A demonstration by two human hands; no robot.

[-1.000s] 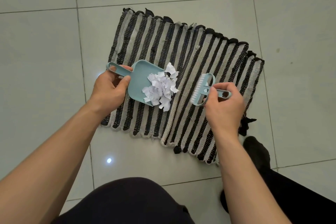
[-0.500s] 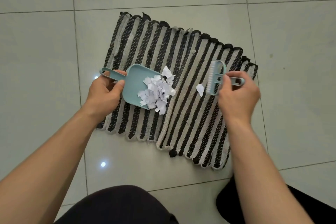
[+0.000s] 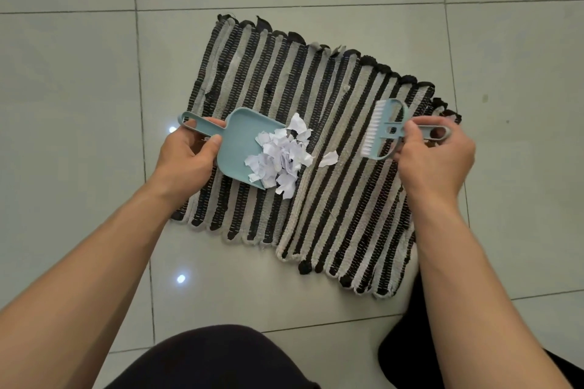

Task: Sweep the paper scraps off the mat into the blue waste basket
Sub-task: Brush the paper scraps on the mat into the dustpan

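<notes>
A black-and-beige striped mat (image 3: pixel 331 215) lies on the tiled floor. My left hand (image 3: pixel 186 155) grips the handle of a light-blue dustpan (image 3: pixel 240 139) resting on the mat. A heap of white paper scraps (image 3: pixel 281 158) sits at the pan's mouth, partly spilling onto the mat. One loose scrap (image 3: pixel 328 158) lies on the mat just right of the heap. My right hand (image 3: pixel 436 158) holds a small light-blue brush (image 3: pixel 384 129) by its handle, with the white bristles facing left, to the right of the loose scrap. No blue waste basket is in view.
Pale floor tiles (image 3: pixel 79 104) surround the mat on all sides. My knees in dark trousers (image 3: pixel 215 360) show at the bottom edge, one beside the mat's near right corner.
The brush swung out to the right across the mat, uncovering one loose scrap, which now lies nearer the heap. The dustpan and my left hand stayed where they were.
</notes>
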